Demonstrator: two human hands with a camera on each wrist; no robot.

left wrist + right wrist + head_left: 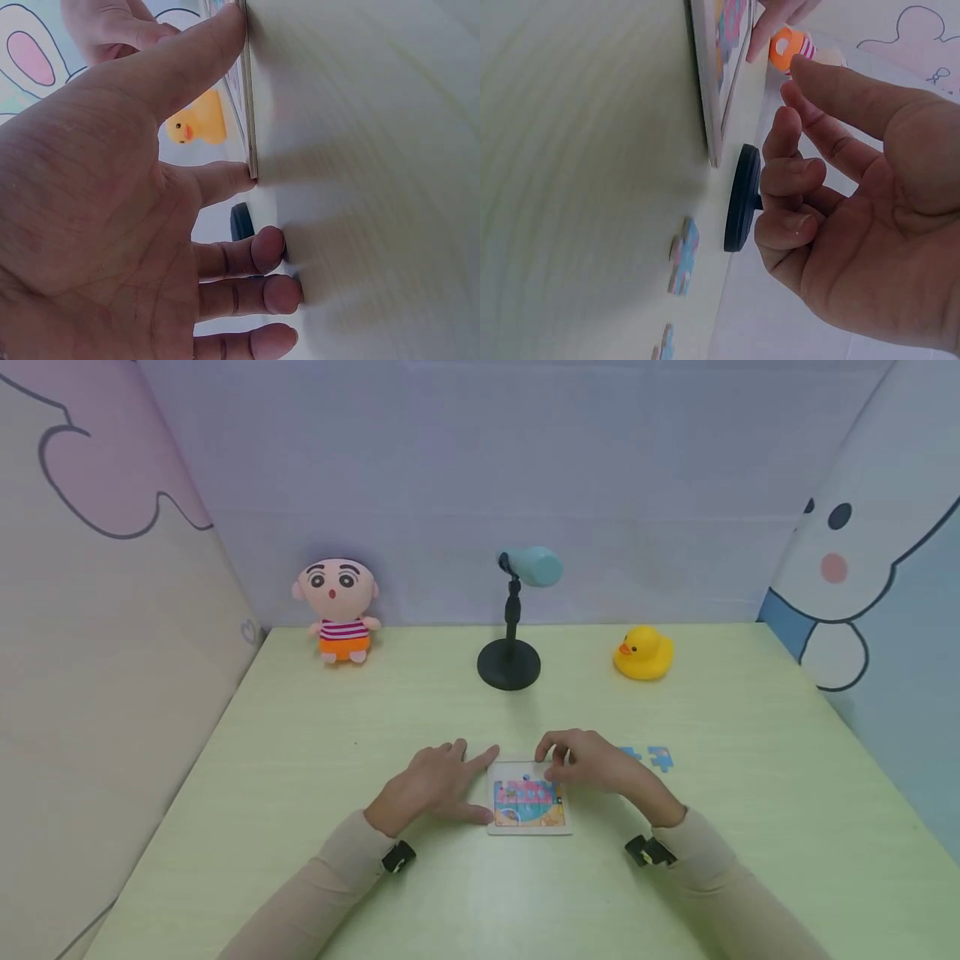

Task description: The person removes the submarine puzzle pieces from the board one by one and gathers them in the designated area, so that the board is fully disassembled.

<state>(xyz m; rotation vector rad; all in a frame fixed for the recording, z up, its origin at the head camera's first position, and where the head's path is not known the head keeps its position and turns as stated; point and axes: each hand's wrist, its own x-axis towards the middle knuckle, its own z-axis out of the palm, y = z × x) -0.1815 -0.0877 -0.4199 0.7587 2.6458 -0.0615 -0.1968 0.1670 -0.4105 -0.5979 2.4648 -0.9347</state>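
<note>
A small jigsaw puzzle (527, 810) in a white-edged tray (530, 834) lies on the table between the hands. Pink, blue and sandy pieces fill its lower part, while the upper part shows white. My left hand (442, 781) is spread at the tray's left side, thumb and index fingertip at its edge in the left wrist view. Over the tray's upper right corner is my right hand (588, 764). Its thumb and index finger come close together, the other fingers bent, with no piece showing between them. Two loose puzzle pieces (661, 758) lie beyond the right hand, one partly hidden.
Behind the tray stands a black round-based stand (509, 665) holding a pale teal cylinder (538, 567). A plush doll (341, 602) sits at the back left, and a yellow rubber duck (645, 654) at the back right. Printed panels border the table (247, 793).
</note>
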